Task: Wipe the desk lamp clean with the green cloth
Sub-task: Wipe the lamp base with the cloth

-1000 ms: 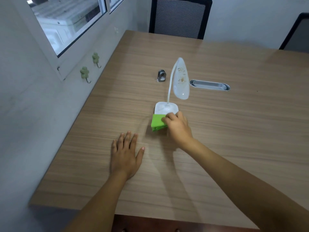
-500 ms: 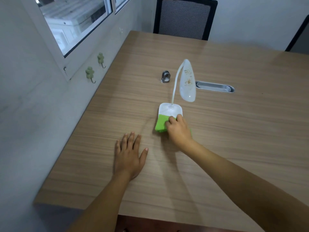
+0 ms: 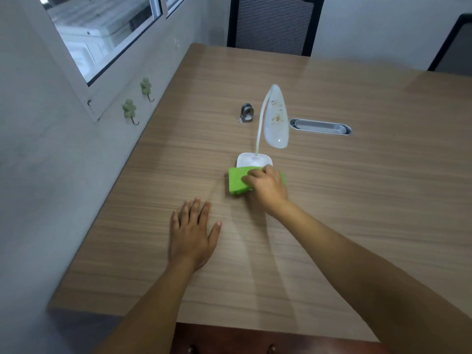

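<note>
A white desk lamp (image 3: 276, 123) stands mid-table, its curved head marked with brown smudges and its square base (image 3: 251, 159) just beyond my right hand. The folded green cloth (image 3: 237, 180) lies against the base's near edge, overlapping it. My right hand (image 3: 268, 187) presses down on the cloth with fingers curled over it, hiding the cloth's right part. My left hand (image 3: 192, 233) rests flat on the wooden table (image 3: 357, 200), fingers spread, holding nothing, a little nearer than the cloth and to its left.
A small grey metal object (image 3: 247, 113) sits behind the lamp to the left. A metal cable grommet (image 3: 320, 127) is set into the table to the right. Black chairs (image 3: 273, 24) stand at the far side. A wall with two green hooks (image 3: 129, 109) borders the left.
My right hand with the cloth has shifted slightly along the base's near edge. The left hand has stayed flat on the table. The camera view moved a little.
</note>
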### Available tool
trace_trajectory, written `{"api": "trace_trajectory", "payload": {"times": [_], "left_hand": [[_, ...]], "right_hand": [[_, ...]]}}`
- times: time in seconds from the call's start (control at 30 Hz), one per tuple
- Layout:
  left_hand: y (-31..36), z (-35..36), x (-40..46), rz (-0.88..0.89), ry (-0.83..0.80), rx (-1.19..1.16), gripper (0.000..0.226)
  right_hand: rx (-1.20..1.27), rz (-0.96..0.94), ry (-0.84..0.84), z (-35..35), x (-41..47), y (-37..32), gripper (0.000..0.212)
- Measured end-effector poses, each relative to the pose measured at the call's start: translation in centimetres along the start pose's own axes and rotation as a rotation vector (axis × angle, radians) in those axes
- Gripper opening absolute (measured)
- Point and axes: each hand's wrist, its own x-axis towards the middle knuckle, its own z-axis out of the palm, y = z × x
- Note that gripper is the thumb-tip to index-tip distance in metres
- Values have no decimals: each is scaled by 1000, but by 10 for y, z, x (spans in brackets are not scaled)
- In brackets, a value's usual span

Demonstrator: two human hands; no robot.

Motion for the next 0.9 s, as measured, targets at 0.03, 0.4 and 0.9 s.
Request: {"api": "trace_trajectory", "payload": {"times": [0.03, 0.4, 0.9], "left_hand": [[0, 0, 0, 0, -1, 2, 63], [1, -1, 0, -1, 9, 2, 63], [2, -2, 0, -2, -1, 16, 65]], "right_hand": [[9, -34, 24, 3, -13, 2, 41], [201, 117, 322, -17, -18, 46, 47], [113, 18, 223, -3, -43, 58, 39]]}}
